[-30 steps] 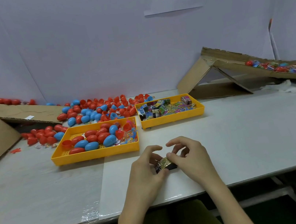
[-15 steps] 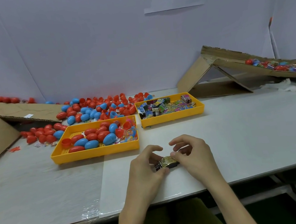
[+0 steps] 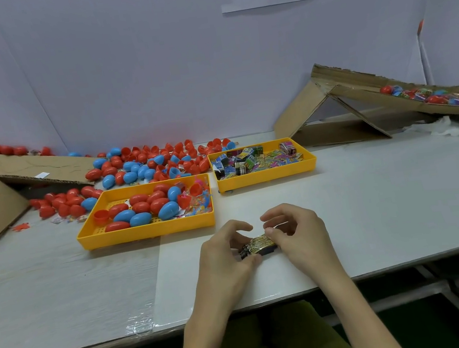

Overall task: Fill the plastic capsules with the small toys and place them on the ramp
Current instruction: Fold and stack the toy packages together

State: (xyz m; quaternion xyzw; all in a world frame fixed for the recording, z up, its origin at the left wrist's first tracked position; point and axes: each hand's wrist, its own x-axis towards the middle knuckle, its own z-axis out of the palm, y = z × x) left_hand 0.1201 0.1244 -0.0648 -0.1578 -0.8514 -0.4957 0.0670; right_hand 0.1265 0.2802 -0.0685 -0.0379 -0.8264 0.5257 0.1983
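Gripping: the left hand (image 3: 225, 252) and the right hand (image 3: 297, 235) both pinch one small toy pack (image 3: 259, 245). The left fingers are curled at its left end and the right fingertips at its right end.
Toy pack, look: small and blocky, with a dark body under a glossy gold-yellow printed wrapper. The print is too small to read.
Toy pack, place: between the two hands, low over the white table (image 3: 377, 211), near its front edge and in front of both trays. Contact with the table cannot be told.
Left yellow tray (image 3: 147, 230): holds red and blue egg-shaped capsules (image 3: 141, 208), one open red half, and small coloured bits at its right end.
Right yellow tray (image 3: 267, 178): holds a heap of multicoloured toy packs (image 3: 252, 158).
Loose capsules (image 3: 143, 163): red and blue, heaped on the table behind the left tray, by the wall.
Cardboard ramp (image 3: 358, 86): far right, sloping down to the right, with red capsules and coloured packs lying on it.
Cardboard sheet (image 3: 28, 171): far left, with a few red capsules at its far edge.
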